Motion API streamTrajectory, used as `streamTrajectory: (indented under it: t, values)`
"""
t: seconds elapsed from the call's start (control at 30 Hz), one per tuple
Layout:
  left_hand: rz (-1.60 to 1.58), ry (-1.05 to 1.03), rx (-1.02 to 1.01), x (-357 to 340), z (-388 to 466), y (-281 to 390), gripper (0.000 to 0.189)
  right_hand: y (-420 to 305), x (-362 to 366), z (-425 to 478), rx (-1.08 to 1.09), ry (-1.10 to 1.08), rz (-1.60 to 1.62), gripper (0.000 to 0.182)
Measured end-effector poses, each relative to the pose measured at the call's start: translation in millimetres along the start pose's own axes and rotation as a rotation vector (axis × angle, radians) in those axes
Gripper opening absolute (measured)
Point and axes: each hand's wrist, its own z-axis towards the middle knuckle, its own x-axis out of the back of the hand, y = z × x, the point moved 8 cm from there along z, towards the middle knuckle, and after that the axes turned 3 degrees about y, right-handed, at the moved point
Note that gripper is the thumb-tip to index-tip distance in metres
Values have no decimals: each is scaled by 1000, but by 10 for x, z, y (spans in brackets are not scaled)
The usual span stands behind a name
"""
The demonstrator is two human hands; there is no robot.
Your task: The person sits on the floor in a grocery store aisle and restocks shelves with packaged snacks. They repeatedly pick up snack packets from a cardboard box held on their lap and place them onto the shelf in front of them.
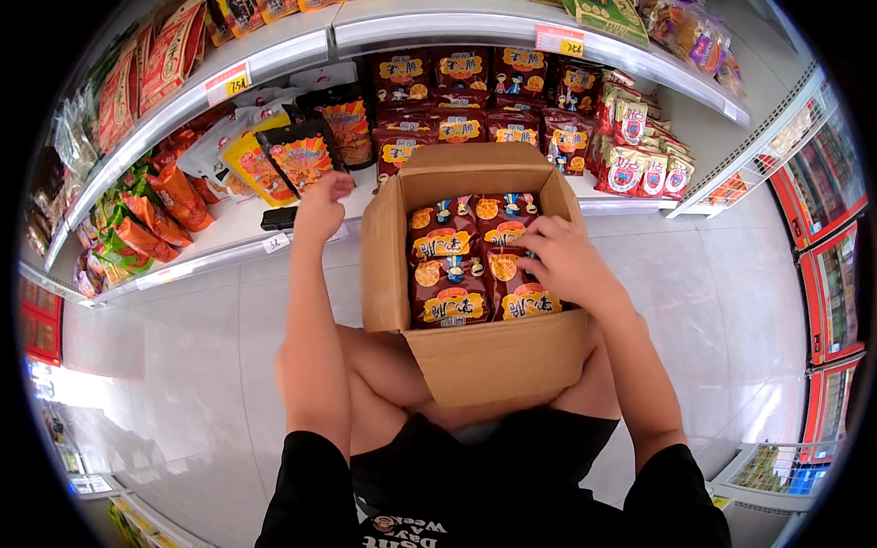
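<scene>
An opened cardboard box [503,356] rests at my lap in front of the shelf, its flaps spread. Inside lie several dark red snack bags [449,291] with yellow label patches. My right hand [562,257] reaches over the box's right wall, its bent fingertips on the bags at that side; whether they grip one is hidden. Left of the box, my left hand [325,205] is raised with loosely curled fingers and nothing visible in them. It is nearest to a black snack pouch [298,157] standing on the lower shelf, and overlaps its lower corner in view.
Matching dark red bags [459,127] stand in rows on the lower shelf [620,204] behind the box. Red-and-gold packets [625,168] fill its right end, orange packets [181,195] its left. An upper shelf edge [438,31] overhangs them. Red-framed cabinets [829,294] stand far right.
</scene>
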Motion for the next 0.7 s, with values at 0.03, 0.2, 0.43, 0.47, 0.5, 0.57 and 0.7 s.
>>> streamTrajectory:
  t: [0.03, 0.2, 0.43, 0.47, 0.5, 0.57, 0.7]
  values:
    - [18, 90, -75, 99, -80, 314, 43, -14, 11, -3, -4, 22, 59, 23]
    - [-189, -38, -298, -185, -458, 1603, 25, 55, 206, 84, -102, 68, 299, 19]
    - [-688, -539, -125, -848, -675, 1758, 46, -85, 709, 423, -231, 478, 661, 16]
    - [-754, -555, -102, -858, -646, 1720, 46, -119, 729, 468, -199, 509, 624, 16]
    - [-767, -529, -100, -822, -637, 1783, 43, -1, 634, 466, -252, 523, 782, 18]
    - [-563, -452, -115, -703, -616, 1730, 42, 104, 526, 467, -314, 621, 911, 21]
    - [-927, -256, 53, -618, -498, 1545, 32, 165, 255, 505, -369, 649, 1256, 32]
